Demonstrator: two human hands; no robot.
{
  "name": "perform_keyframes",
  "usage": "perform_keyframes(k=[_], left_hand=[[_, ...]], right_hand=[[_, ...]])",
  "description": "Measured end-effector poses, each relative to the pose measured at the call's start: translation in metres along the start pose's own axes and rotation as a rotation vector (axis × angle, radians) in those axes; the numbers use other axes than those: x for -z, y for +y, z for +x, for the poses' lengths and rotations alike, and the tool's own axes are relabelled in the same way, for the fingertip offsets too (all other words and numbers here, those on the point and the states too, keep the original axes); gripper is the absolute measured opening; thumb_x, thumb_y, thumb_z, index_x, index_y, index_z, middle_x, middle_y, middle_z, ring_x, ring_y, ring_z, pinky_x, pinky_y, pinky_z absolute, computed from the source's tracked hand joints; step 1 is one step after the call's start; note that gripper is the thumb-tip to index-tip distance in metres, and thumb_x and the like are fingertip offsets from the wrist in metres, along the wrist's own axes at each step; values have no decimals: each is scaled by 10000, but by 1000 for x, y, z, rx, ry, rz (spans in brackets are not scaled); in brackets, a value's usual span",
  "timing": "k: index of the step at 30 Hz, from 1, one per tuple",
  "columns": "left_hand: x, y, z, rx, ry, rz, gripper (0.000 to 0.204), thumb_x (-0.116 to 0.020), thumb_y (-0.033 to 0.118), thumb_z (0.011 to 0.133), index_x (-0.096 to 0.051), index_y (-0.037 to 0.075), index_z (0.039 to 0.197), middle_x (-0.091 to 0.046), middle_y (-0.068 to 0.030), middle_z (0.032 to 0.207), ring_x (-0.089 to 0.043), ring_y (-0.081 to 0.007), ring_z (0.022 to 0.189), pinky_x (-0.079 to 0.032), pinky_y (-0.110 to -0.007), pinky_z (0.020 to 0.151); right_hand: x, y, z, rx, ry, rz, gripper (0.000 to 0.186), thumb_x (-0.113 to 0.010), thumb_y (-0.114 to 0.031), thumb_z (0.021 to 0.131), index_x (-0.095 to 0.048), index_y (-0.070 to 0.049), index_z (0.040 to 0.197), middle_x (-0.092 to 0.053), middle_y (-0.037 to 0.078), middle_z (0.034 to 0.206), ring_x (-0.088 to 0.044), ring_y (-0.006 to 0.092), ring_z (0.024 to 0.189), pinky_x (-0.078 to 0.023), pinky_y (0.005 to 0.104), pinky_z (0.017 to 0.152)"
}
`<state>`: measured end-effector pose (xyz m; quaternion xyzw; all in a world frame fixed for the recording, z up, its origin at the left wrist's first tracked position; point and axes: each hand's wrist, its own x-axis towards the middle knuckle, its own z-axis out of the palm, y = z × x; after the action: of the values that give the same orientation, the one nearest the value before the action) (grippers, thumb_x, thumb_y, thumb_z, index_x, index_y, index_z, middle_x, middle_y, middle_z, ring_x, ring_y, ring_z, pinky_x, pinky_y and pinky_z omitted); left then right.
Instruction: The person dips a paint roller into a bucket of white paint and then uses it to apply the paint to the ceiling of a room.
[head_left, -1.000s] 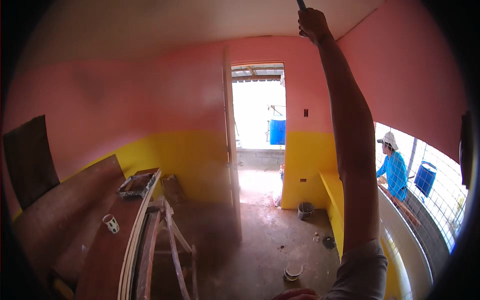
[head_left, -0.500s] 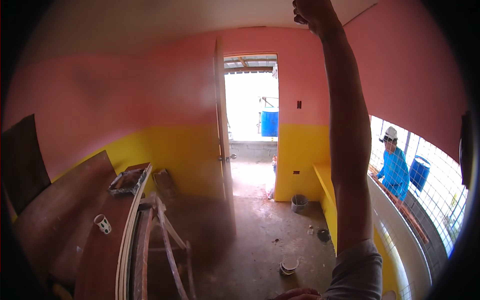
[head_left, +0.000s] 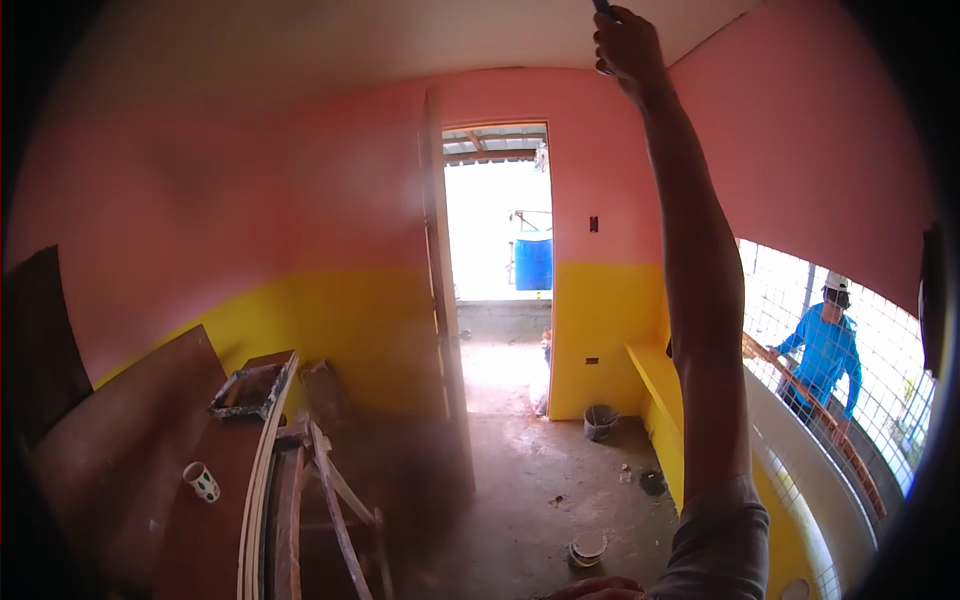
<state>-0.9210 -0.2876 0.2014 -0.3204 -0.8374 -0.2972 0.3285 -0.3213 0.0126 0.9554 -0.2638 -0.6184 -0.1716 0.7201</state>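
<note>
Raised high toward the ceiling [head_left: 400,35], my right hand [head_left: 630,48] is closed round a slim dark handle [head_left: 602,8]. The handle's upper part runs out of the picture at the top, so the tool's kind is hidden. Its lower end peeks out below the curled fingers. My right forearm [head_left: 695,260] stretches up from a grey sleeve at the lower right, passing in front of the pink and yellow wall. My left hand is not in view.
At left, a paint tray [head_left: 250,388] and a patterned cup [head_left: 201,481] rest on a brown board [head_left: 200,530] beside a wooden trestle [head_left: 335,510]. A bucket [head_left: 600,422] and an open tub [head_left: 587,548] stand on the floor. Beyond the window mesh is a person in blue [head_left: 825,350].
My right hand has come slightly lower in the picture, bringing the dark handle into sight. The view has tilted up a little. The person outside has moved right and stands more upright.
</note>
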Motion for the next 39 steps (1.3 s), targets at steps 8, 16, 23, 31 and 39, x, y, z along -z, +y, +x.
perform_keyframes(k=[8, 16, 23, 31, 39], left_hand=[[-95, 92, 58, -99, -126, -229, 501, -542, 373, 887, -509, 73, 1286, -518, -220, 1251, -475, -439, 1157, -318, -610, 981], [-153, 116, 87, -211, -194, -209, 550, -602, 365, 831, -488, 98, 1298, -520, -208, 1258, -466, -435, 1170, -318, -621, 961], [-116, 140, 105, -165, -271, -191, 495, -599, 368, 830, -530, 104, 1243, -537, -194, 1239, -494, -422, 1135, -339, -597, 941], [-128, 135, 104, -118, -277, -178, 488, -612, 393, 800, -564, 124, 1204, -550, -161, 1240, -521, -393, 1109, -355, -572, 938], [-118, 138, 109, -147, -318, -139, 474, -575, 417, 824, -578, 121, 1195, -532, -185, 1266, -517, -400, 1110, -360, -573, 928]], right_hand=[[-21, -72, -39, -222, 124, -119, 196, -493, -141, 923, -571, -53, 1080, -479, -2, 645, -439, 90, 456, -399, 262, 396], [-34, 5, -23, -152, 102, -145, 121, -461, -136, 928, -521, -32, 911, -417, 4, 586, -395, 94, 431, -329, 265, 365], [-97, -22, -61, -122, 74, 51, 126, -462, -135, 928, -525, -26, 943, -401, -1, 589, -375, 77, 436, -320, 254, 366], [-116, 14, 17, -109, 35, 92, 117, -470, -117, 928, -525, -14, 943, -408, 0, 620, -354, 71, 456, -294, 244, 386], [-138, -57, -50, -52, 148, 67, 264, -493, -139, 932, -545, -13, 1158, -455, 10, 644, -386, 65, 477, -313, 240, 397]])
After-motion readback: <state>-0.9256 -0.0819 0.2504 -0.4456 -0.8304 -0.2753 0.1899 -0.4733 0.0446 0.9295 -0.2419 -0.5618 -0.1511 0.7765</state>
